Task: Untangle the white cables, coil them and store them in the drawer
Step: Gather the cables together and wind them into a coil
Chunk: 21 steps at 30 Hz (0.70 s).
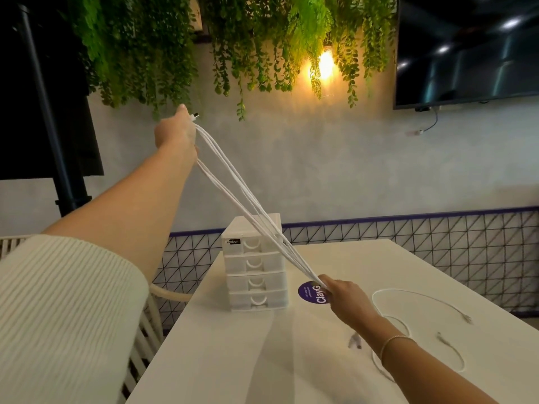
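— What's closest to you?

— Ribbed cream sleeve (58, 301), pushed up my left forearm. Beyond it my left hand (175, 135) is raised high, fingers curled round one end of a bundle of white cables (248, 205); a plug sticks out past my fingertips.

— And your other hand?

— Lower, just above the desk (233, 360). My right hand (347, 295) pinches the other end of the same bundle, with a thin bracelet (393, 341) on that wrist. Between my hands the strands run taut on a slant, fanning apart a little in the middle.

— Where does the bundle pass?

— Across the front of the white drawer unit (255, 272), which stands on the desk to the left of my right hand. It has four drawers stacked, all pushed in, with a small dark label on the top one.

— Anything else on the desk?

— A round purple sticker (310, 293) lies just beside my right fingers, partly hidden by them. Another white cable (423, 298) lies loose in wide loops to the right, under and past my right wrist, with its greyish plugs resting apart.

— Further out?

— A black wire grid (408, 252) runs behind the desk, hanging green plants (175, 39) drape above, a warm lamp (325, 62) glows among them, and a dark screen (466, 48) is mounted at the upper right.
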Motion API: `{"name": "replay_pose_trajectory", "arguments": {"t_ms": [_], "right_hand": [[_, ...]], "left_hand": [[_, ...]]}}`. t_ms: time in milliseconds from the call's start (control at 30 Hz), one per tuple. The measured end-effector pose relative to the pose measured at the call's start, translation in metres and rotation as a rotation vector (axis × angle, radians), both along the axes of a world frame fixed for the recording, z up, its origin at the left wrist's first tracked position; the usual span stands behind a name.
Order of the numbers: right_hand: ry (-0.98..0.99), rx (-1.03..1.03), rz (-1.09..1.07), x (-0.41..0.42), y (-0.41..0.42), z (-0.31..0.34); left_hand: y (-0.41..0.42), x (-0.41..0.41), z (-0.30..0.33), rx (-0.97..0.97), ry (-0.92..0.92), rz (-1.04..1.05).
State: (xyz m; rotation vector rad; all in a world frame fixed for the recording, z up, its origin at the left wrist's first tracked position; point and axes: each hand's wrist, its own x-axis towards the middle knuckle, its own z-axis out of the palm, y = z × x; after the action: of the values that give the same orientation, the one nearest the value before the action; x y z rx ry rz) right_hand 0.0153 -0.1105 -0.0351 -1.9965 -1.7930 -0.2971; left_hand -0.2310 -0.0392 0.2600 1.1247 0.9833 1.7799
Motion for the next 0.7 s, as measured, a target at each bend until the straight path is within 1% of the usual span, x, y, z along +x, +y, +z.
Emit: {"name": "replay_pose_trajectory", "arguments": {"t_ms": [200,333,400,467,500,567,600,633,700], "right_hand": [[-0.117,-0.029,-0.129,-0.001,-0.006,-0.004],[-0.123,0.109,0.043,0.008,-0.003,-0.012],[-0.105,0.027,0.018,0.005,-0.008,-0.011],[-0.146,-0.141,-0.053,0.001,-0.009,-0.009],[-0.135,-0.204,-0.081,0.0,-0.008,-0.008],[-0.051,-0.33,-0.095,-0.006,-0.003,-0.002],[0.004,-0.378,-0.048,-0.01,-0.003,0.006],[0.088,-0.372,0.039,-0.016,-0.004,0.019],[0.318,-0.23,0.259,-0.035,-0.008,0.064]], "left_hand": [[0.003,0.004,-0.001,-0.006,0.006,-0.004],[0.004,0.003,0.001,-0.002,-0.003,-0.011],[0.003,0.004,0.002,-0.002,-0.005,-0.015],[0.0,0.007,0.001,0.002,-0.016,-0.039],[-0.002,0.01,0.001,0.005,-0.01,-0.051],[-0.006,0.017,0.001,0.002,0.027,-0.08],[-0.008,0.019,0.001,-0.003,0.046,-0.091],[-0.009,0.022,0.003,-0.007,0.066,-0.094],[-0.013,0.029,0.005,-0.006,0.098,-0.109]]}}
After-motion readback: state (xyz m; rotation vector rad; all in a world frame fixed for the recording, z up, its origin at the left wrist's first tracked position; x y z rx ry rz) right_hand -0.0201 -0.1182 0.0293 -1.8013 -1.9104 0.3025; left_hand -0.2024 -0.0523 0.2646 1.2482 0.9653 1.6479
